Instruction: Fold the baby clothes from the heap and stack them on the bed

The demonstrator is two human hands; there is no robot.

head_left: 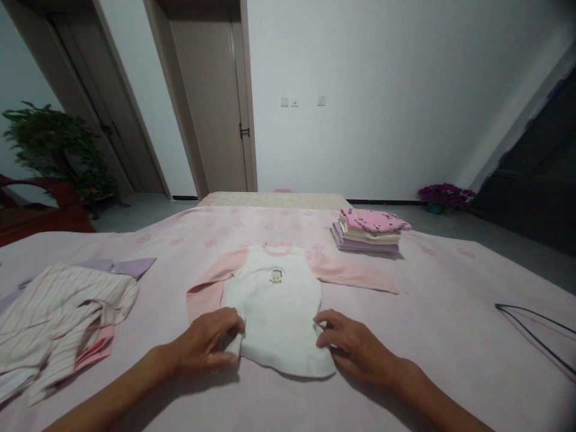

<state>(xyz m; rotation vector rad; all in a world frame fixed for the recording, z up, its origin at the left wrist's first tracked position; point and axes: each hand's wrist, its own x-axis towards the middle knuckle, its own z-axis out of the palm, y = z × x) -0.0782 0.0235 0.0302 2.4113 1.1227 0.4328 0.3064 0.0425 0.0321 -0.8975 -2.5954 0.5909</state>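
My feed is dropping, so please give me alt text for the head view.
The left hand and right hand touch the lower corners of a white top with pink sleeves, laid flat on a pink bedspread. A rumpled striped garment lies leftward; a folded clothes stack sits ahead right.

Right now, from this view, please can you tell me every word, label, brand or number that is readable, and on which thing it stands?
No text can be read.
Dark print on the folded pink garment looks like lettering, but it is too small and blurred to read.
The small motif on the white top shows no readable words.
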